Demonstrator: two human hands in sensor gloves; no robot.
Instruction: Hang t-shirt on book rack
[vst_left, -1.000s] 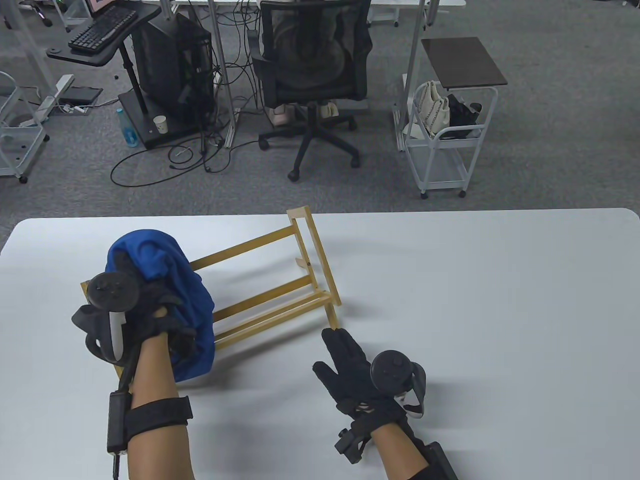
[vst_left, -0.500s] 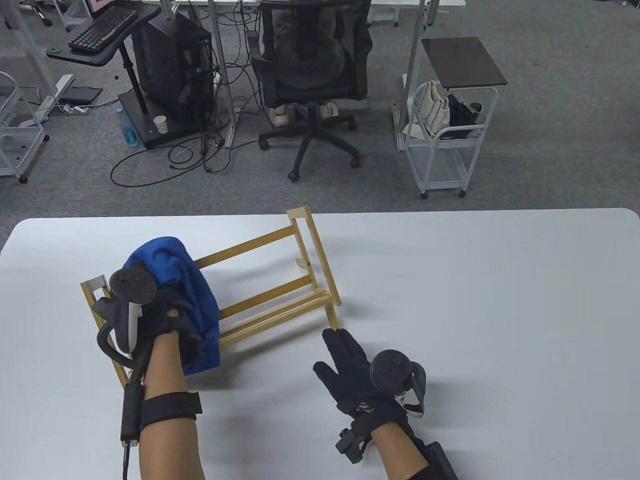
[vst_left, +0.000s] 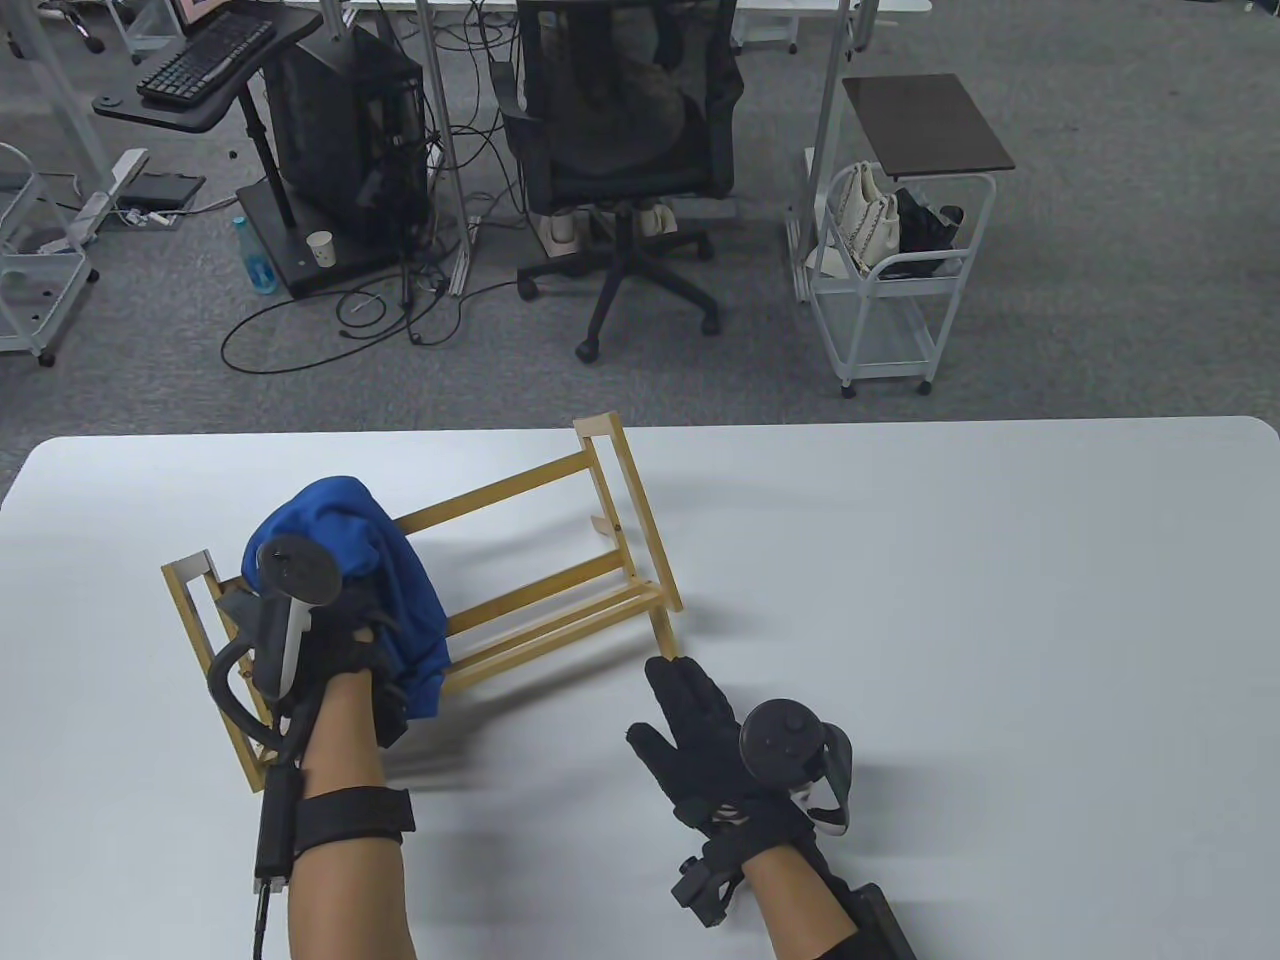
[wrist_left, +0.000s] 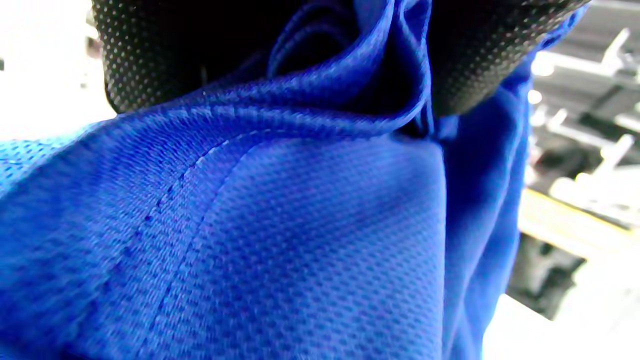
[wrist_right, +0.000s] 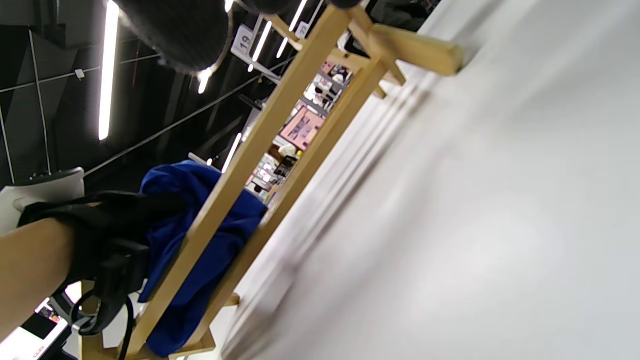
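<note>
Blue shirt (vst_left: 400, 590) is gripped by the left hand (vst_left: 330, 640), seemingly bunched; it should be spread over the rack (vst_left: 560, 590) rail beyond the grip.

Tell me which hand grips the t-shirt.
The left hand: its fingers bunch the blue t-shirt over the rack; the right hand holds nothing.

Blue t-shirt (wrist_right: 200, 240) bunched behind wooden rack (wrist_right: 280, 120), left hand (wrist_right: 110, 235) gripping it.
</note>
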